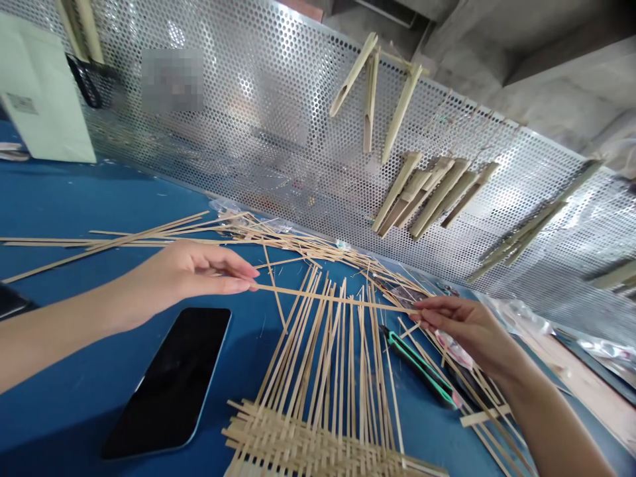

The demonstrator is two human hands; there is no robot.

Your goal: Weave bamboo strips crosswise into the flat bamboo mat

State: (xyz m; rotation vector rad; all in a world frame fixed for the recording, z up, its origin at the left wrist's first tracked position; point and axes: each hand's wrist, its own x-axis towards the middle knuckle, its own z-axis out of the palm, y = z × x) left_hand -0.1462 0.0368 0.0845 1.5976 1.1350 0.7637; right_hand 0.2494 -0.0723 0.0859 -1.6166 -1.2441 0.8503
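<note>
A thin bamboo strip is stretched nearly level between my two hands. My left hand pinches its left end between thumb and fingertips, and my right hand pinches the right end. Below the strip lies a partly woven bamboo mat, its weave close to me and its long loose strips fanning away across the blue table. The held strip passes over the far ends of those loose strips. Beside the mat, under my right hand, rests a black and green utility knife.
A dark-screened phone lies left of the mat on the blue table. Piled bamboo strips run along the back. Behind stands a perforated metal panel with hanging bamboo pieces. A pale green bag stands at the far left.
</note>
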